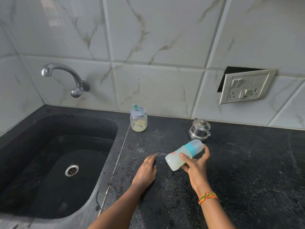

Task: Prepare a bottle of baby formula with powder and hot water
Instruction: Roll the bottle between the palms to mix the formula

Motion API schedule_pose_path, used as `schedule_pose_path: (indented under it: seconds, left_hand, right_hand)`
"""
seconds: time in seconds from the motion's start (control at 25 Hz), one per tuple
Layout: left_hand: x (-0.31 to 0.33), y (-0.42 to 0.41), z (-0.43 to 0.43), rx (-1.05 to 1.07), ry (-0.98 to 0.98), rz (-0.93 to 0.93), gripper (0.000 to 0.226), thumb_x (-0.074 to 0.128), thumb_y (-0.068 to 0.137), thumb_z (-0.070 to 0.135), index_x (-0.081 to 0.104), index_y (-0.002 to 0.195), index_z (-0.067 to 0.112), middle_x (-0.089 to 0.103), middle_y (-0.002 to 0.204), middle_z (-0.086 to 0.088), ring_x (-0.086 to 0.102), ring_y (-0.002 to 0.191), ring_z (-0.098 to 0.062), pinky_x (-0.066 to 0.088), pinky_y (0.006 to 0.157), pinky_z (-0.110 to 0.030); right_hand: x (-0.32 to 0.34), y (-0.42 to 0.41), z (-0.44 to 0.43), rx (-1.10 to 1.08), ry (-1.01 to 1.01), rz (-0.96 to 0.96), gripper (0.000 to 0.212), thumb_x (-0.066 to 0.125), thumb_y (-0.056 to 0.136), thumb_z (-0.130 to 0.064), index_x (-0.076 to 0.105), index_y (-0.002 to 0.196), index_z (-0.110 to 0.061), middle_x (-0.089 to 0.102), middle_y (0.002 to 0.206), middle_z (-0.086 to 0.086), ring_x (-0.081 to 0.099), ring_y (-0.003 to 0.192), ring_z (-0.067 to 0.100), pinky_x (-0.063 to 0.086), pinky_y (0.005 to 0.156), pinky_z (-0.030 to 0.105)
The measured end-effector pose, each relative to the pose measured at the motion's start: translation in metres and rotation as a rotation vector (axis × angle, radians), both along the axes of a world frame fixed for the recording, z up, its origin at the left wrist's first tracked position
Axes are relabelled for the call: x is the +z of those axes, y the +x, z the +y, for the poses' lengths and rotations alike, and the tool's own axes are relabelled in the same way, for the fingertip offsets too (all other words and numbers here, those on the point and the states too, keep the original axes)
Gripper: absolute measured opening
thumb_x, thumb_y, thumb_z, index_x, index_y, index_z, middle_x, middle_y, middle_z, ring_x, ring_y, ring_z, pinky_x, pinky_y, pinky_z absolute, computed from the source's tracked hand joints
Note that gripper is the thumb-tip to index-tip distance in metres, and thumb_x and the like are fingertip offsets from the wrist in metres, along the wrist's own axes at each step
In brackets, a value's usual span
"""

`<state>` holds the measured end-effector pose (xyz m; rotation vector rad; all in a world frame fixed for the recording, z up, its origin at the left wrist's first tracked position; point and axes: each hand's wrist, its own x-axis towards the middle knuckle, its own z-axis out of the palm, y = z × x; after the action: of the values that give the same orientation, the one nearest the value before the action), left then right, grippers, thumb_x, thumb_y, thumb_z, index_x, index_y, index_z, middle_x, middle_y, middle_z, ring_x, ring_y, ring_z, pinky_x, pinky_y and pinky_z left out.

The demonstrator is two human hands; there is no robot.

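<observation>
Mixing stage, I'd say: right hand grips the capped bottle, tilted above mid-countertop before the steel pot. Left hand lies flat, fingers straight, touching a white spill. Next probably calls for firm shaking, cap tight.

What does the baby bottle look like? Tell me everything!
The baby bottle is see-through plastic with a teal ring and a clear domed cap on. Inside sits cloudy whitish liquid; an orange mark shows on its side. It is tilted, cap end up and right. The right hand grips it over the black counter.
</observation>
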<state>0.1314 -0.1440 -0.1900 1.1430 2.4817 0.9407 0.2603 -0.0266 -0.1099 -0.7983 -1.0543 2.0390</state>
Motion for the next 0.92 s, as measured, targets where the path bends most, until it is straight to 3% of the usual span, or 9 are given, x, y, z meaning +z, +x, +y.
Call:
schedule_pose_path:
  seconds: [0.16,0.32,0.44,0.6,0.76,0.92]
  left_hand:
    - [0.0014,0.0008,0.0007,0.004,0.002,-0.009,0.050,0.039,0.096,0.015,0.028,0.144,0.014,0.032,0.150,-0.001,0.037,0.134,-0.016,0.029,0.113,-0.028]
    - [0.0007,0.0001,0.0004,0.008,-0.006,-0.017,0.050,0.039,0.096,0.015,0.028,0.144,0.013,0.032,0.150,-0.003,0.036,0.135,-0.017,0.028,0.113,-0.028]
    - [0.0019,0.0013,0.0004,0.008,-0.001,-0.020,0.049,0.039,0.096,0.015,0.028,0.144,0.013,0.032,0.150,-0.002,0.036,0.135,-0.017,0.028,0.112,-0.027]
    - [0.0006,-0.0001,0.0001,0.005,-0.004,-0.019,0.050,0.039,0.095,0.015,0.028,0.144,0.013,0.033,0.149,-0.003,0.037,0.134,-0.017,0.029,0.113,-0.028]
    - [0.0015,0.0011,0.0005,0.003,-0.009,-0.016,0.050,0.039,0.095,0.015,0.028,0.144,0.013,0.032,0.149,-0.003,0.036,0.135,-0.017,0.028,0.113,-0.028]
    - [0.0006,-0.0005,0.0012,0.001,-0.014,-0.024,0.050,0.039,0.095,0.015,0.029,0.144,0.013,0.032,0.149,-0.003,0.037,0.134,-0.018,0.030,0.113,-0.030]
  right_hand:
    - [-0.0015,-0.0033,0.0012,-0.139,-0.220,0.151,0.070,0.061,0.085,0.000,0.026,0.133,-0.038,0.048,0.130,0.006,0.055,0.112,0.027,0.057,0.075,0.049]
    - [-0.0002,-0.0005,-0.0001,-0.036,-0.045,0.044,0.079,0.060,0.083,0.008,0.023,0.136,-0.038,0.054,0.117,0.004,0.058,0.104,0.024,0.055,0.073,0.048]
    - [-0.0043,-0.0020,0.0039,-0.168,-0.269,0.198,0.070,0.060,0.086,0.000,0.024,0.136,-0.036,0.047,0.131,0.008,0.054,0.113,0.029,0.058,0.070,0.050]
    - [-0.0030,0.0021,0.0021,-0.053,-0.043,0.050,0.082,0.061,0.083,0.007,0.021,0.138,-0.038,0.054,0.118,0.003,0.059,0.103,0.021,0.055,0.074,0.048]
    - [-0.0064,0.0000,0.0058,-0.183,-0.230,0.159,0.071,0.060,0.086,-0.001,0.023,0.137,-0.035,0.049,0.128,0.004,0.057,0.105,0.023,0.056,0.076,0.050]
    - [-0.0059,0.0022,0.0009,-0.065,-0.051,0.047,0.081,0.061,0.083,0.007,0.022,0.135,-0.040,0.054,0.119,0.004,0.059,0.104,0.022,0.054,0.077,0.050]
